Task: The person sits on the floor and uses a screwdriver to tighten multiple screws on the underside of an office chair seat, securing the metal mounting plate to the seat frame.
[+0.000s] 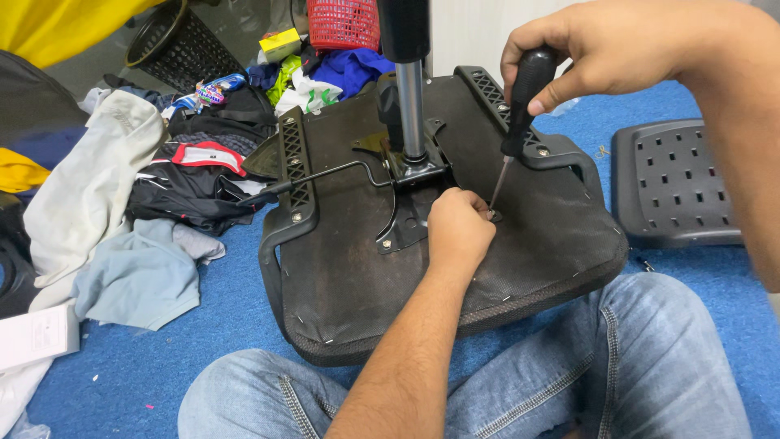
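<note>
Sitting on blue carpet, the person's right hand (601, 49) is gripping a black-handled screwdriver (520, 106), driving a screw beside the metal mechanism plate (406, 203) on the upturned black office-chair seat (357, 268), the left hand (459, 232) pinching it steady; the armrest bracket screws are seemingly already seated.

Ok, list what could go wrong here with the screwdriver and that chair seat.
1. The left hand pinches right at the tip of the screwdriver; if the blade slips, it could jab the fingers.
2. The right hand holds the screwdriver tilted, so the tip may ride out and chew the screw head.
3. The chair seat lies upturned, propped on the person's knees, not on the blue floor; pressing down might rock it.
</note>
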